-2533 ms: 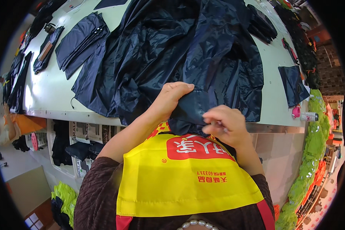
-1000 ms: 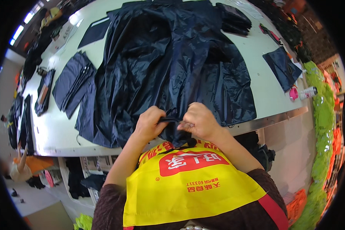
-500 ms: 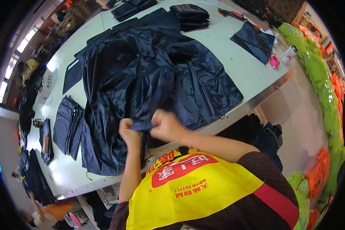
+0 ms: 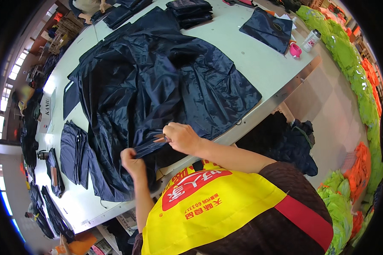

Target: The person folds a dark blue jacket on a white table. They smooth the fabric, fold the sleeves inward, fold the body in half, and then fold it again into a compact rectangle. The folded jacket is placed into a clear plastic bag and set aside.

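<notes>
A large, shiny dark navy garment (image 4: 136,80) lies crumpled over the pale table, its near part hanging at the front edge. My left hand (image 4: 134,163) is closed on a strip of its fabric close to the table's front edge. In my closed right hand (image 4: 183,138) is a pair of thread snips (image 4: 160,138). Their blades stick out to the left beside the stretched strip and look apart. Whether they touch the cloth I cannot tell.
Folded dark pieces (image 4: 74,151) lie left of the garment, and a folded stack (image 4: 189,12) lies behind. A dark panel (image 4: 268,29), a pink tape-like object (image 4: 295,51) and a bottle (image 4: 311,40) sit far right. Lime bundles (image 4: 336,59) line the floor. Dark cloth (image 4: 293,144) lies below the table.
The snips' blades now show at my right hand. My left hand has moved left and down, drawing the fabric strip out between the hands. A person's hands appear at the far edge.
</notes>
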`<action>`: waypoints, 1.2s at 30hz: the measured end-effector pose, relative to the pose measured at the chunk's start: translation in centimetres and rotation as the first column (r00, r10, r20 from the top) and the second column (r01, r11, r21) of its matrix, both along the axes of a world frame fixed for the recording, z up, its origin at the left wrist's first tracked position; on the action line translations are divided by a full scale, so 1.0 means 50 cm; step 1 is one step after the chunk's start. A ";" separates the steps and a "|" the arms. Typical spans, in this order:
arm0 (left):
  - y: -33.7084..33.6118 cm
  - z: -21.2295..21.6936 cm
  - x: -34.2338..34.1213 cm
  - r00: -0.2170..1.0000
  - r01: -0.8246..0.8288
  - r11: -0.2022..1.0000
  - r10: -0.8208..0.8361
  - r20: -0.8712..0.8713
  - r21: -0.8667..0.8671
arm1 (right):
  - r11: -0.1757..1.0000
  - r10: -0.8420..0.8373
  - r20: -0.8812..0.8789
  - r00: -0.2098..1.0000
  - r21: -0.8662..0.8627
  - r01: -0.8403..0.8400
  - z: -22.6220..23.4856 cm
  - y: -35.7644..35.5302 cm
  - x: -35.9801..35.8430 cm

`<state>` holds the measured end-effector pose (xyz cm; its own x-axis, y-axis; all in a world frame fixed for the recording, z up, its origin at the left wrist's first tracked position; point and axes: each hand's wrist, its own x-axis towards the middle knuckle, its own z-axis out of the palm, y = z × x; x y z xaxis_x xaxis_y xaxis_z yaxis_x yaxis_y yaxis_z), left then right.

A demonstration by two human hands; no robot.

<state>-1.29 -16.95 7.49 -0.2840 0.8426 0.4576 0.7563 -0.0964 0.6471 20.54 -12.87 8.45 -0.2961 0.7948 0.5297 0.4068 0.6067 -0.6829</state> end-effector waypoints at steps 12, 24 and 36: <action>-0.123 0.029 -0.234 0.761 -0.133 0.939 0.302 0.574 -0.317 | 0.693 -0.702 0.064 0.709 -0.168 0.701 -0.019 0.057 0.364; 0.045 0.146 0.210 0.510 0.622 0.721 -0.077 0.857 -0.305 | 0.946 -0.312 -0.159 0.937 0.039 0.322 0.019 0.033 0.259; 0.140 0.090 0.176 -0.153 0.493 0.846 0.313 0.937 -0.202 | 0.790 0.048 -0.456 0.889 -0.527 -0.313 -0.006 -0.064 0.215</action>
<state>7.53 -9.94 12.01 0.0674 0.8215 -0.5662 -0.7177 0.4341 0.5445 31.30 -16.07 8.13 -0.3348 0.9373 0.0965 -0.0569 0.0822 -0.9950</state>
